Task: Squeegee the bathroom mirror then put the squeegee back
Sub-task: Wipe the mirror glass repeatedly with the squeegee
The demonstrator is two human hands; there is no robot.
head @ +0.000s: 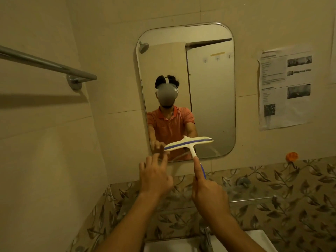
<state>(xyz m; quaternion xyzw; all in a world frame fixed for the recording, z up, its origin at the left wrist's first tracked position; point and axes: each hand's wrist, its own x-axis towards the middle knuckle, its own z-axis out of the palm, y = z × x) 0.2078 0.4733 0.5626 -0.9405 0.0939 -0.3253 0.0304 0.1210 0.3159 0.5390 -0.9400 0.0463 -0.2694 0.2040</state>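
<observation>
Gripping the squeegee (pixel 189 143) handle, the right hand (pixel 209 193) holds it up at the mirror (pixel 209 88). The left hand (pixel 154 177) is open, fingers just beside the blade's end.

right hand (pixel 209 195) gripping squeegee (pixel 189 142), mirror (pixel 214 106)
</observation>
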